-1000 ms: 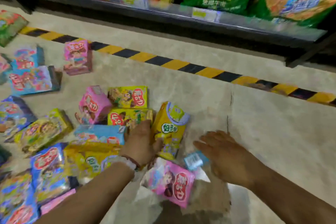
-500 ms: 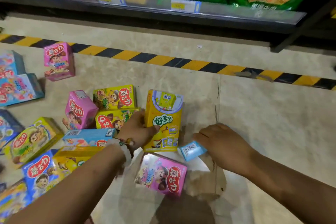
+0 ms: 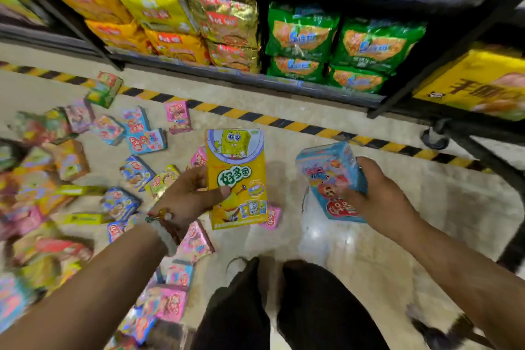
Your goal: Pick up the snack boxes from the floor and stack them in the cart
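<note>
My left hand grips a tall yellow snack box with a cartoon sponge on it, held upright above the floor. My right hand grips a light blue snack box, tilted, also lifted off the floor. Several more small snack boxes in pink, blue, yellow and green lie scattered on the floor at the left, such as a pink box and a blue box. A black cart frame with a wheel shows at the right edge.
A store shelf of yellow and green snack bags runs across the back. A yellow-black striped line marks the floor before it. My dark trouser legs fill the bottom middle. Bare floor lies to the right.
Both hands have risen from the floor, each lifting its box. The left took the yellow box up; the right grasped the blue box. The view has pulled back and up.
</note>
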